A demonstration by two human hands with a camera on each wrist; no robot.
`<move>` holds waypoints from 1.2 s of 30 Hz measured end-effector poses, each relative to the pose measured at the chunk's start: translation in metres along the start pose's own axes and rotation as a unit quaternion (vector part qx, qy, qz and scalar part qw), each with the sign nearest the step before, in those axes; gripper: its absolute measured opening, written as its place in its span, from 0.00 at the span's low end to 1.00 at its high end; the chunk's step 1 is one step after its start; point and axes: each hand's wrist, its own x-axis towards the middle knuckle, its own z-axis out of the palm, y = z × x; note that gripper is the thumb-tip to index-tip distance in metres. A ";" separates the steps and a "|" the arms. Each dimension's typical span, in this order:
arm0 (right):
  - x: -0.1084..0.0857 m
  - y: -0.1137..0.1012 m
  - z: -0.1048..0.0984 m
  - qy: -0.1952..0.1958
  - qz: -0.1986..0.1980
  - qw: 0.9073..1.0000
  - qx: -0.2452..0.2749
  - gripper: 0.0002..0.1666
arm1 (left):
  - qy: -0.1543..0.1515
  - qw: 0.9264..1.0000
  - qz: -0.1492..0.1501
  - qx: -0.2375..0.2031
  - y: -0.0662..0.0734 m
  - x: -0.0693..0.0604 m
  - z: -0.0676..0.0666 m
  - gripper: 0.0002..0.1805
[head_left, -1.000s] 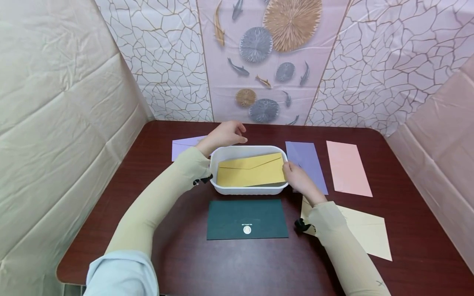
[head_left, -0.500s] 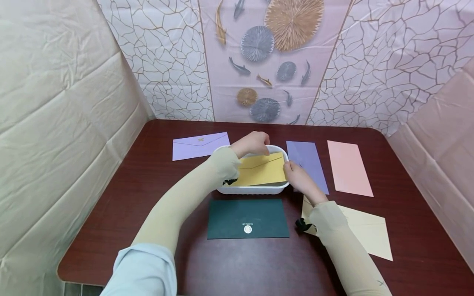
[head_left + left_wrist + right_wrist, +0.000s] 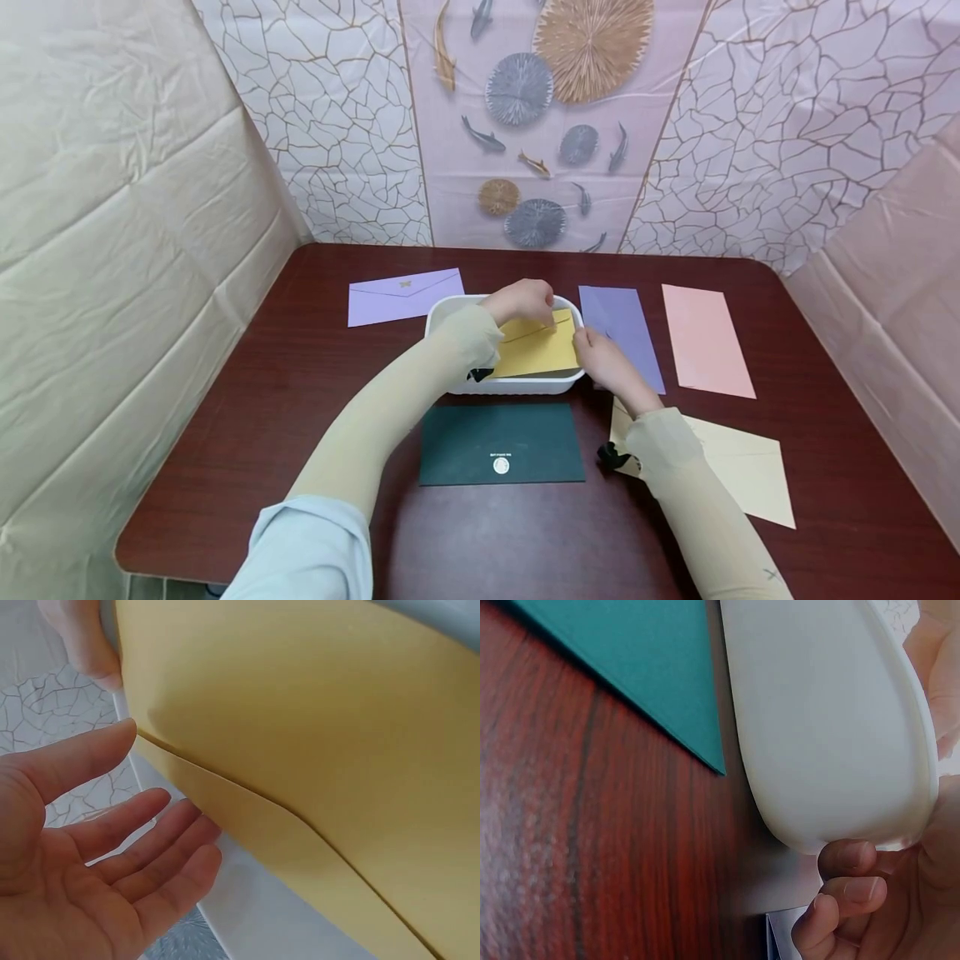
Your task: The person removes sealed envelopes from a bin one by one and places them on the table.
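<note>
In the head view a white plastic tub (image 3: pixel 517 386) stands mid-table with a yellow envelope (image 3: pixel 534 357) lying inside. My left hand (image 3: pixel 525 302) reaches over the tub's far side. Up close in the left wrist view, its thumb is at the flap edge of the envelope (image 3: pixel 322 742), and the loosely bent fingers are apart from the thumb. Whether the thumb touches the paper I cannot tell. My right hand (image 3: pixel 606 360) grips the tub's right end. The right wrist view shows its curled fingers against the outer wall of the tub (image 3: pixel 825 727).
A dark green envelope (image 3: pixel 502 442) lies in front of the tub. To the left is a lilac envelope (image 3: pixel 405 298). On the right lie a violet envelope (image 3: pixel 618 325), a pink envelope (image 3: pixel 708 342) and a cream envelope (image 3: pixel 738 462), partly under the right arm. The table (image 3: pixel 247 467) is dark red-brown.
My left hand has moved right from beyond the tub's left end to over the yellow envelope, uncovering the lilac envelope. My right hand has stayed at the tub's right end.
</note>
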 end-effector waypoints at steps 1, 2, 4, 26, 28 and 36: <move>0.000 0.000 0.000 0.002 -0.001 1.000 0.000 0.30 | -0.002 1.000 0.000 0.002 -0.001 0.000 0.001 0.15; 0.000 0.000 0.000 0.004 -0.001 1.000 0.000 0.30 | -0.004 1.000 -0.002 0.002 -0.001 0.000 0.001 0.15; 0.001 0.000 0.000 0.005 -0.003 1.000 -0.001 0.30 | -0.008 1.000 -0.006 0.000 -0.002 0.000 0.002 0.14; -0.002 -0.003 0.002 0.005 0.000 1.000 -0.016 0.30 | -0.010 1.000 0.000 0.004 -0.005 -0.002 0.000 0.17; -0.002 -0.002 0.002 0.003 0.001 1.000 -0.014 0.31 | -0.011 1.000 0.000 0.001 -0.005 -0.002 -0.001 0.18; -0.004 0.003 0.000 -0.021 -0.006 1.000 0.010 0.38 | 0.004 1.000 0.001 0.012 -0.003 -0.004 -0.006 0.19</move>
